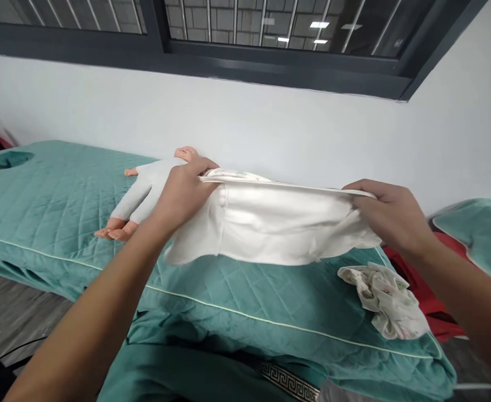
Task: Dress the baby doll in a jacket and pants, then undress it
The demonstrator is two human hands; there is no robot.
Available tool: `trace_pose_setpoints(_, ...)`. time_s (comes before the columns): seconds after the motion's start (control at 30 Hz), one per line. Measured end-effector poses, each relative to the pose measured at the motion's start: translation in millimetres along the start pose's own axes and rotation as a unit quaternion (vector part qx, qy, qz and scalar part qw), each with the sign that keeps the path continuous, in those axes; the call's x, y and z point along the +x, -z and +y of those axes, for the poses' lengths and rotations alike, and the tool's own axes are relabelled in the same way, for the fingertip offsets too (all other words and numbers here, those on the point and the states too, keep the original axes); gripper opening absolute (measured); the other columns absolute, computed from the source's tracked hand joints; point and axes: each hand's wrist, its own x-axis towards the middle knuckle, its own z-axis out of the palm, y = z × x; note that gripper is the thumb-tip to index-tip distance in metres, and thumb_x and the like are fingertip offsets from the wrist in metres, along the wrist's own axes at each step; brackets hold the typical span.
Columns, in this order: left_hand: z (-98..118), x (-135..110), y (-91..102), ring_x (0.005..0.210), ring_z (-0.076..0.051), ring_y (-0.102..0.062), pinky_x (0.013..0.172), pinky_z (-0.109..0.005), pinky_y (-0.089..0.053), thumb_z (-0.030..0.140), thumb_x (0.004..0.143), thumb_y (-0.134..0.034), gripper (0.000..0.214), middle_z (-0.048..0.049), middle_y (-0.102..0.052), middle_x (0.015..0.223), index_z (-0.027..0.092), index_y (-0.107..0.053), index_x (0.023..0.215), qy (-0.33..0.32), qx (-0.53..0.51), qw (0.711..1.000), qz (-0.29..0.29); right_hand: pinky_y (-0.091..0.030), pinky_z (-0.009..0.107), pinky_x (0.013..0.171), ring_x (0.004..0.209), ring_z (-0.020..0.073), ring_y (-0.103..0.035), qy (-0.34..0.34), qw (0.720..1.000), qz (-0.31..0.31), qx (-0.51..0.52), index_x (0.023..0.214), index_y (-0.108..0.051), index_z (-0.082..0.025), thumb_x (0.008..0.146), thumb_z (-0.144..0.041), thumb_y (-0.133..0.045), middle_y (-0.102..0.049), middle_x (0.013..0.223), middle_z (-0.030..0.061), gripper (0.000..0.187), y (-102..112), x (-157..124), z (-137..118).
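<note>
A white cloth, perhaps a baby garment, hangs stretched between my hands above the bed. My left hand is closed on its upper left corner. At the opposite end, my right hand pinches the upper right edge. The cloth's lower part droops in loose folds, and a faint print shows along its top. Behind my left hand lies a baby doll on its back in a pale suit, its bare feet toward me. Below my right hand rests a crumpled, printed white cloth.
The green quilted bed runs along a white wall under a dark-framed window. A round hole is at the bed's left end. Something red and a green cushion-like piece are at the right.
</note>
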Motion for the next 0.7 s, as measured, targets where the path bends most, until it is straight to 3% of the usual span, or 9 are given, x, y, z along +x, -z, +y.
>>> trace_pose_setpoints(0.1, -5.4, 9.6, 1.6, 0.080, -0.025, -0.067, 0.077, -0.035, -0.052, 0.036, 0.082, -0.066, 0.014, -0.0033, -0.075, 0.083, 0.025, -0.073, 0.085, 0.022, 0.071, 0.992, -0.098, -0.043, 0.030, 0.055, 0.066, 0.0205, -0.064, -0.019, 0.999, -0.042, -0.027, 0.084, -0.075, -0.026, 0.081, -0.025, -0.052, -0.073, 0.076, 0.0047, 0.023, 2.7, 11.1, 10.8)
trace_pose_setpoints(0.2, -18.3, 15.1, -19.0, 0.085, -0.030, -0.067, 0.079, -0.040, -0.052, 0.047, 0.083, -0.066, 0.027, -0.0078, -0.074, 0.090, 0.024, -0.073, 0.097, 0.040, 0.162, 0.974, -0.153, -0.047, 0.033, 0.065, 0.076, 0.0244, -0.066, 0.024, 0.992, -0.043, -0.118, 0.092, -0.077, -0.025, 0.083, -0.024, -0.052, -0.076, 0.089, 0.0058, 0.026, -20.4, 25.1, 22.6)
trace_pose_setpoints(0.3, -25.0, 2.9, -57.5, 0.105, -0.037, -0.064, 0.087, -0.048, -0.050, 0.035, 0.090, -0.057, 0.033, -0.0168, -0.069, 0.114, 0.019, -0.066, 0.117, 0.054, 0.264, 0.954, -0.133, -0.049, 0.040, 0.081, 0.097, 0.0300, -0.066, 0.068, 0.968, -0.033, -0.239, 0.118, -0.071, -0.020, 0.086, -0.018, -0.048, -0.074, 0.111, 0.0116, 0.039, -72.4, 22.6, 25.9)
trace_pose_setpoints(0.37, -23.3, -15.8, -87.7, 0.121, -0.037, -0.056, 0.096, -0.049, -0.047, 0.020, 0.091, -0.050, 0.037, -0.0194, -0.061, 0.130, 0.018, -0.061, 0.127, 0.023, 0.302, 0.946, -0.115, -0.045, 0.045, 0.096, 0.116, 0.0332, -0.059, 0.123, 0.950, -0.017, -0.285, 0.127, -0.064, -0.009, 0.084, -0.008, -0.045, -0.066, 0.128, 0.0207, 0.047, -117.9, 8.1, 23.8)
trace_pose_setpoints(0.47, -19.2, -46.7, -130.2, 0.119, -0.029, -0.058, 0.098, -0.039, -0.047, 0.012, 0.093, -0.041, 0.036, -0.0155, -0.063, 0.126, 0.017, -0.062, 0.122, -0.007, 0.217, 0.955, -0.202, -0.037, 0.043, 0.111, 0.132, 0.0302, -0.050, 0.210, 0.951, -0.081, -0.214, 0.137, -0.055, -0.008, 0.089, -0.011, -0.044, -0.058, 0.143, 0.0197, 0.050, -184.3, -21.0, 21.0)
trace_pose_setpoints(0.57, -23.0, -63.3, -158.9, 0.121, -0.028, -0.059, 0.103, -0.037, -0.046, 0.016, 0.093, -0.045, 0.031, -0.0172, -0.063, 0.127, 0.012, -0.063, 0.118, 0.050, 0.180, 0.947, -0.262, -0.036, 0.046, 0.113, 0.136, 0.0317, -0.048, 0.112, 0.973, -0.099, -0.176, 0.139, -0.051, -0.008, 0.095, -0.021, -0.044, -0.056, 0.144, 0.0219, 0.047, -227.5, -36.9, 22.9)
trace_pose_setpoints(0.7, -35.2, -59.4, -171.9, 0.136, -0.034, -0.047, 0.112, -0.046, -0.040, 0.019, 0.094, -0.046, 0.039, -0.0255, -0.054, 0.141, 0.005, -0.056, 0.130, 0.101, 0.204, 0.944, -0.238, -0.028, 0.055, 0.117, 0.147, 0.0416, -0.034, 0.004, 0.975, -0.083, -0.206, 0.145, -0.044, 0.000, 0.098, -0.033, -0.044, -0.040, 0.156, 0.0305, 0.057, -242.3, -27.7, 29.6)
